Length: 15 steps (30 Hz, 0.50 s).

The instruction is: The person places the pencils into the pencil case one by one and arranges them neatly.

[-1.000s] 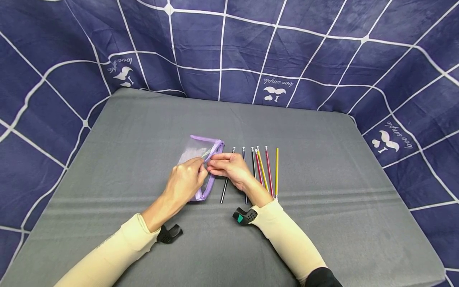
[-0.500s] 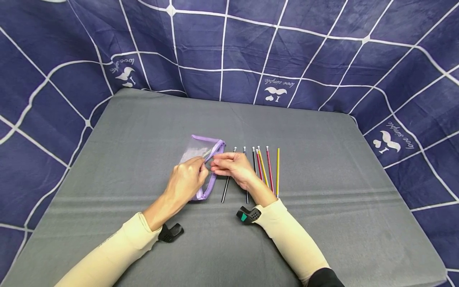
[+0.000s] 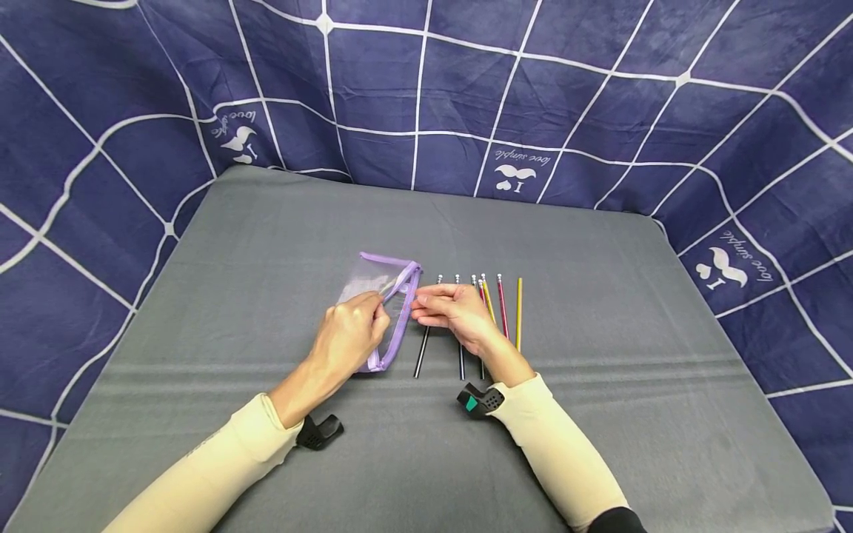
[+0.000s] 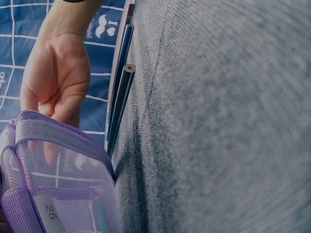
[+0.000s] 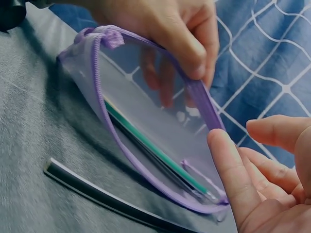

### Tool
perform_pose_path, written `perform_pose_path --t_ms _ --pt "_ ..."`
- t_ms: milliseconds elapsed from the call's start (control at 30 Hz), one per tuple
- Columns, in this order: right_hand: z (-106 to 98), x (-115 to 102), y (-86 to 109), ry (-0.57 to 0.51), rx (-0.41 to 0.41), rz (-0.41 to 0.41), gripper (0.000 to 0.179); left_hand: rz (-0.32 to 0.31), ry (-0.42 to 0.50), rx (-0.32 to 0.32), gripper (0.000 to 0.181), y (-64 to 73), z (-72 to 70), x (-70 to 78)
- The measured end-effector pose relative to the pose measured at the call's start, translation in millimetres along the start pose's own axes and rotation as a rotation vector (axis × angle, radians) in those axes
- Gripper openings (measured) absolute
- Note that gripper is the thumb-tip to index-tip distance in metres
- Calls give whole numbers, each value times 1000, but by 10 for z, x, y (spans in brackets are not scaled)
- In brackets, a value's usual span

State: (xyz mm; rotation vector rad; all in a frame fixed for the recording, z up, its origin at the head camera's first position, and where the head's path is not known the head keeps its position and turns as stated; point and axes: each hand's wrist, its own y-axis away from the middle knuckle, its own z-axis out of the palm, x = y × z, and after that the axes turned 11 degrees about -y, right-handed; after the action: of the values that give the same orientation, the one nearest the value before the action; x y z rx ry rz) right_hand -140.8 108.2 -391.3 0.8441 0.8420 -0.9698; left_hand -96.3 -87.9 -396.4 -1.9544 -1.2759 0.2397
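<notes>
A see-through pencil pouch with purple zipper trim lies on the grey table, its mouth facing right and held apart. My left hand grips the pouch's upper edge, fingers curled over the trim. Through the mouth, a green pencil shows beside a dark one inside. My right hand is just right of the mouth, its fingers fairly straight and nothing between them. In the right wrist view, a fingertip overlaps the purple rim. Below this hand lie a black pencil and a dark blue pencil.
Farther right on the grey table lie several more pencils, among them a red pencil and a yellow pencil. A blue cloth with white lines hangs behind the table and along its sides.
My right hand has drawn back to the right, away from the pouch mouth. My left hand keeps its grip on the edge, and the mouth shows wider now.
</notes>
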Motion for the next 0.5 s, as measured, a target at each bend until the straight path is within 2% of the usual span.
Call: perform_pose_path --t_ms 300,500 --pt "-186 -129 69 3 32 -47 41 10 -4 20 5 -7 -7 7" --pt "-301 -182 125 -17 86 -131 35 14 -1 21 5 -8 -7 5"
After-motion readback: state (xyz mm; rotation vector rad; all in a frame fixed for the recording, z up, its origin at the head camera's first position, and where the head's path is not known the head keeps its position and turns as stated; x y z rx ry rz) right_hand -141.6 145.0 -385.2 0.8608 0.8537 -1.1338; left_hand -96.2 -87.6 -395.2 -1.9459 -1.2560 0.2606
